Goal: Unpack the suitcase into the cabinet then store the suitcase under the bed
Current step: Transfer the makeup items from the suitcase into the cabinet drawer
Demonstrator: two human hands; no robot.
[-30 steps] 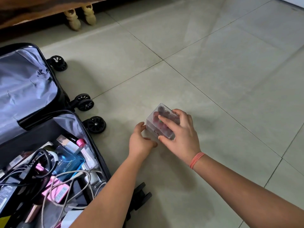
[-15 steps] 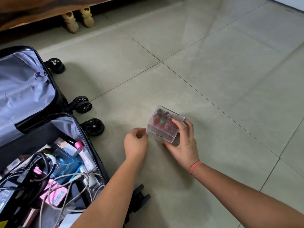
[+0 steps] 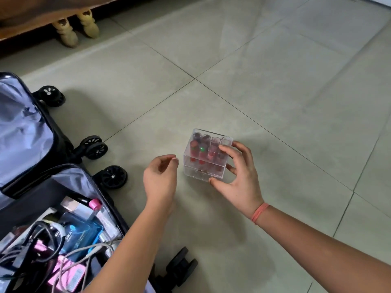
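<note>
While the open suitcase (image 3: 23, 134) lies on the tiled floor (image 3: 275, 92) near the bed (image 3: 31, 15), packed with cables, bottles and cartons yet to be unpacked, a clear box (image 3: 208, 157) of lipsticks stands upright on the tiles, apart from the case's wheels.
The right hand (image 3: 239, 180) grips the box, fingers curled over its top edge and thumb against a lower corner; the left hand (image 3: 159, 180) hovers just beside it, loosely curled, holding nothing and touching nothing. To carry it to the cabinet, which is out of view, the sound course seems to be both hands, one under the base, box kept level, since its shallow bottom drawer (image 3: 198, 173) could slide out.
</note>
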